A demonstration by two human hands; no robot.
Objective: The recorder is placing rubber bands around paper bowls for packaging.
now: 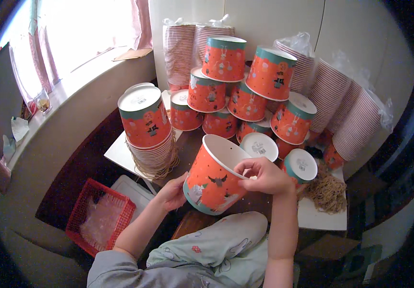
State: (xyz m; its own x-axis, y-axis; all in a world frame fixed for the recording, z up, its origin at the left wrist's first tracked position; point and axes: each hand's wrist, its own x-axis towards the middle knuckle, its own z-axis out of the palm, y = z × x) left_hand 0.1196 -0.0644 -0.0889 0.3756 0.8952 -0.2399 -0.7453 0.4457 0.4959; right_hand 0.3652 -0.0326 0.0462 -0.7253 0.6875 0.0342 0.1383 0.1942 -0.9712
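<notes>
Sitting with knees in pale patterned trousers [226, 240] at the bottom of the view, the person holds an orange paper bucket [211, 185] tilted over the lap, its open white mouth facing up and to the right. Cupping the bucket's lower left side is the left hand [171, 194], fingers curved against the wall near the teal base. At the rim, the right hand [264, 175] is closed in a pinch, fingertips bent over the white edge of the bucket; whether anything small is held between them cannot be made out. Left of the knees, a red plastic basket [89, 211] on the floor holds crumpled clear plastic. Just right of the right hand, a tangle of tan string [327, 192] lies on a white board [322, 218]. Beyond the held bucket stands a nested stack of buckets [147, 127], upside down, ringed at its foot by a heap of rubber bands [156, 168]. Farther back, upturned orange buckets form a pile [240, 91] several tiers high. Behind and to the right of them, long sleeves of striped cups [341, 110] wrapped in clear plastic lean against the pale wall [283, 19]. At far left, a bright window [82, 29] with pink curtains lights the sill
</notes>
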